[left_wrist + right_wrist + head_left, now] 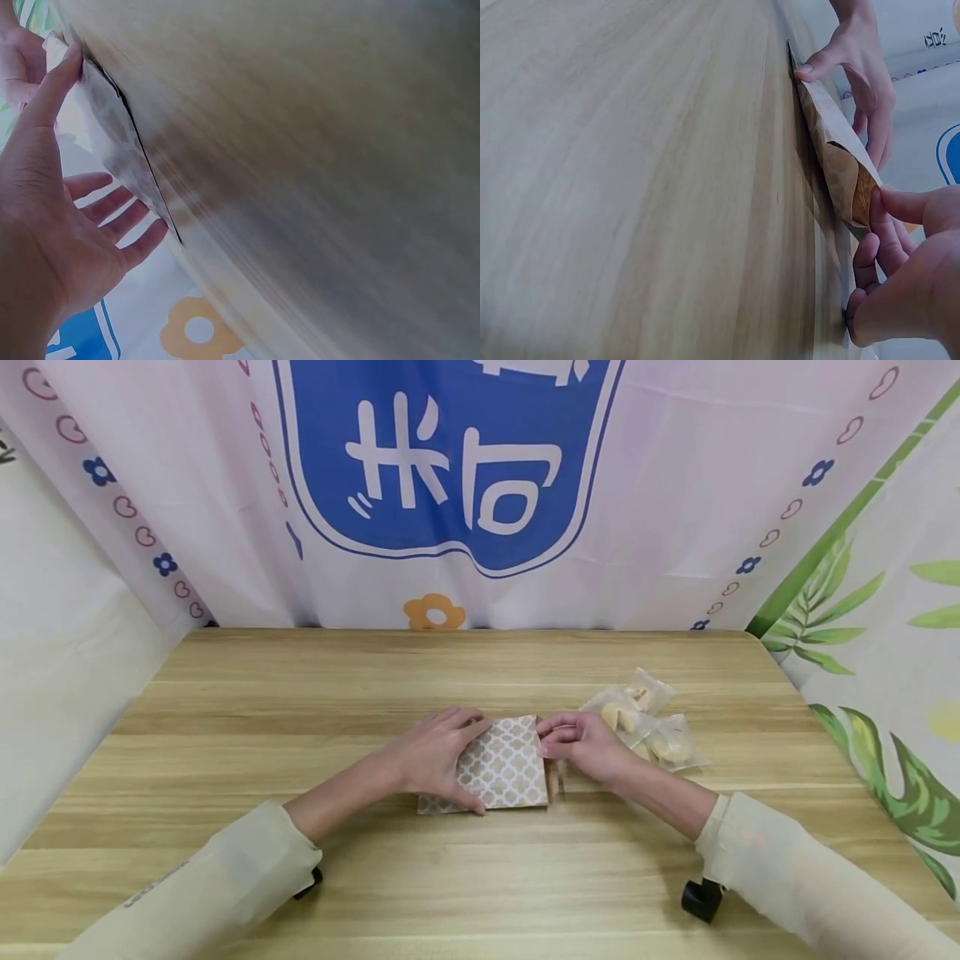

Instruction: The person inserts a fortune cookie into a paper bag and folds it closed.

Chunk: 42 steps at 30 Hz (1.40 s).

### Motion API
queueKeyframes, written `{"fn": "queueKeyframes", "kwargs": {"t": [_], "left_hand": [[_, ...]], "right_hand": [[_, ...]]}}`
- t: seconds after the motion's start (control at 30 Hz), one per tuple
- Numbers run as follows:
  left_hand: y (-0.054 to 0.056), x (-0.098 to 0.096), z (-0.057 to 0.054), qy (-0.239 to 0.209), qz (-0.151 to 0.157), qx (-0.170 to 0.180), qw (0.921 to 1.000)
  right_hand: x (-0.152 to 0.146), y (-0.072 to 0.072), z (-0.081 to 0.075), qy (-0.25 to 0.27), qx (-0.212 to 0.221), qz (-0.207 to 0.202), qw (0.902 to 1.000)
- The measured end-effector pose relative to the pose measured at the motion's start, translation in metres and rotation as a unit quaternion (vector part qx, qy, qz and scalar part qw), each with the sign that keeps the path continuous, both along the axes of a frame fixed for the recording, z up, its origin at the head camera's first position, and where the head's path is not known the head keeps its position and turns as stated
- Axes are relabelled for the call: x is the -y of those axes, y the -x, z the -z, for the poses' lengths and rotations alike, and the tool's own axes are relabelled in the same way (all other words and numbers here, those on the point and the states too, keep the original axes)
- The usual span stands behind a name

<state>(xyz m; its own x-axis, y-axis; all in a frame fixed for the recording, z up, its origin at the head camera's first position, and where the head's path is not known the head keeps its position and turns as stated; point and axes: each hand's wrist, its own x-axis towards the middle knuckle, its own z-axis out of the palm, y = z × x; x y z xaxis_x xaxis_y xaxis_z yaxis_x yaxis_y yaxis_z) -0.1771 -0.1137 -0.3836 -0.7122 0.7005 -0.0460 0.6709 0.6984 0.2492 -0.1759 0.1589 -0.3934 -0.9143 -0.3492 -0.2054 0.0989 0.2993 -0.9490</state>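
Note:
A flat paper bag (513, 760) with a white and tan lattice print lies on the table, its opening toward the right. My left hand (442, 756) spans the bag's left part with fingers spread; its thumb rests on the near edge and the other fingertips reach the far edge. At the open end, my right hand (588, 743) pinches the rim between thumb and fingers. In the right wrist view the mouth of the paper bag (847, 176) gapes slightly, showing brown paper inside.
Several small cookies (671, 743) in clear wrappers lie in a cluster just beyond the right hand. The wooden table (300, 693) reaches back to a printed curtain (660, 527). Leaf-patterned cloth (885, 693) hangs along the right side.

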Motion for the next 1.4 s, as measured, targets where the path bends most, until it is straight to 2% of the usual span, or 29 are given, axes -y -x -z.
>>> {"fn": "queueKeyframes", "kwargs": {"t": [0.2, 0.27, 0.4, 0.53, 0.7, 0.87, 1.1, 1.23, 1.4], "left_hand": [[0.0, 0.001, 0.0, -0.008, -0.005, 0.005, 0.9999], [0.0, 0.001, 0.0, -0.008, -0.006, 0.006, 0.9999], [0.0, 0.001, 0.001, -0.009, -0.009, 0.008, 0.9999], [0.0, 0.001, 0.001, -0.011, -0.009, 0.005, 0.9999], [-0.001, 0.002, 0.0, -0.011, -0.01, 0.002, 0.9999], [-0.001, 0.003, -0.001, -0.01, -0.012, 0.001, 0.9999], [0.0, 0.004, -0.002, -0.014, -0.012, -0.003, 0.9998], [0.0, 0.004, -0.001, -0.019, -0.019, 0.006, 0.9996], [-0.001, 0.004, 0.001, -0.029, -0.023, 0.002, 0.9993]], "right_hand": [[-0.002, 0.0, -0.001, 0.007, 0.006, -0.013, 0.9999], [-0.004, 0.0, -0.001, 0.007, -0.004, -0.024, 0.9997], [-0.007, -0.001, 0.001, -0.011, -0.061, -0.054, 0.9966], [-0.008, -0.001, 0.004, -0.044, -0.125, -0.074, 0.9884], [-0.01, -0.002, 0.005, -0.078, -0.159, -0.078, 0.9811], [-0.013, -0.002, 0.005, -0.105, -0.188, -0.108, 0.9707], [-0.012, -0.002, 0.004, -0.161, -0.208, -0.14, 0.9545], [-0.012, -0.004, 0.002, -0.168, -0.205, -0.141, 0.9539], [-0.012, -0.004, 0.005, -0.165, -0.213, -0.135, 0.9536]]}}
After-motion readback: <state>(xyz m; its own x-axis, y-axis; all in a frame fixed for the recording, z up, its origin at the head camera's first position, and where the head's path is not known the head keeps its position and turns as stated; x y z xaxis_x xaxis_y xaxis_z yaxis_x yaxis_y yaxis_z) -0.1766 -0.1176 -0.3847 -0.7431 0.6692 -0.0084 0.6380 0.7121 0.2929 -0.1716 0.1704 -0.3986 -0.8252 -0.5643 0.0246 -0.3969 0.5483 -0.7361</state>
